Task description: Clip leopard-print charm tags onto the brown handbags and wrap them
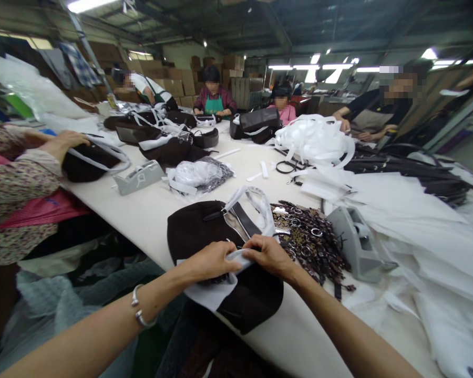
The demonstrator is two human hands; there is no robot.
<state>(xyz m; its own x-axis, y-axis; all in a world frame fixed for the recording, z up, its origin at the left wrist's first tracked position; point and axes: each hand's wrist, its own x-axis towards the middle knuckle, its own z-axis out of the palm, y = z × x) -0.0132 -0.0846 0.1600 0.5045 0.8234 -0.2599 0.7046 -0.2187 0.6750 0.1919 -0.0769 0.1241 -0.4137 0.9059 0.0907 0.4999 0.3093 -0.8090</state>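
Left hand (216,259) and right hand (267,254) pinch white wrapping (239,257), partly hiding the dark bag (256,296)

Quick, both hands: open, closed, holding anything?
Left hand: closed, pinching the white wrap over the dark bag.
Right hand: closed, pinching the same white wrap.

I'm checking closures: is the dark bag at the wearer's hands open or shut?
The dark bag is open, at least partly: pale lining shows between its dark edges. The rest is hidden: cannot tell.
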